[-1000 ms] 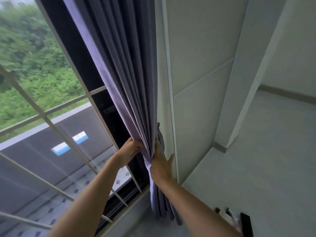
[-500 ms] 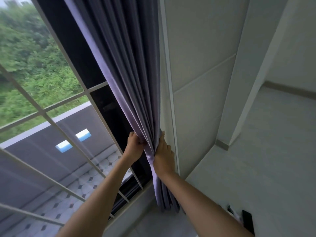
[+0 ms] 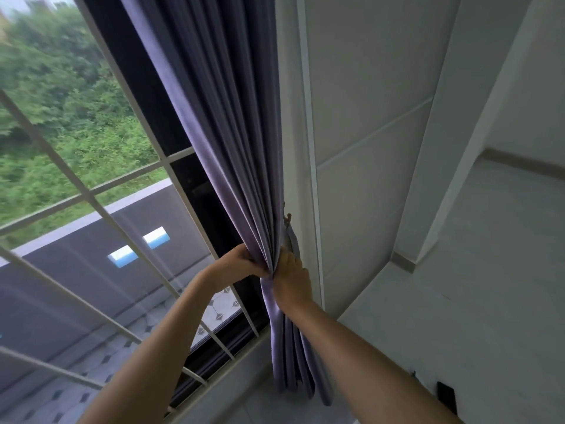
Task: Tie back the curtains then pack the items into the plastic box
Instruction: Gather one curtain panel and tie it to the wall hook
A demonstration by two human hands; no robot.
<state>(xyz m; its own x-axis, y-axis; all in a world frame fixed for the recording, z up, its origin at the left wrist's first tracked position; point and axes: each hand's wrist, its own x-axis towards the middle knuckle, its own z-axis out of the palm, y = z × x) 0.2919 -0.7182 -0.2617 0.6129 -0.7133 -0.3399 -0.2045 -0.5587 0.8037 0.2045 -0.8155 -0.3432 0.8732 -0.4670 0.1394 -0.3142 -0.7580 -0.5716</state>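
Curtain (image 3: 232, 142) fabric is bunched between our 2 hands, and this is where we begin. The fingers (image 3: 244, 255) of our left hand (image 3: 235, 266) are curled closed around the folds from the window side. Our right hand (image 3: 290, 281) presses on the same bundle from the wall side; its fingers go behind the cloth, so we cannot tell if they are closed or only laid flat against it. The 2 hands nearly touch each other at the narrowest place of the bundle.

Outward from the grip, the curtain spreads in long pleats upward to the top of the view, and below the hands it hangs in a tight column down to the floor (image 3: 458, 301), close to the corner. A thin strap (image 3: 294, 243) of the same colour hangs just above the right hand, beside the white wall (image 3: 367, 117), and it seems to come from a small hook (image 3: 287, 217). We think it is the tie-back, but it is small and partly hidden.

We judge that step 1, tying back the curtains, is in hand, and the packing is not yet begun. No plastic box is in view. The next move calls for 1 hand to hold the bundle firmly while the other takes the strap, leads it around the folds and fixes it.
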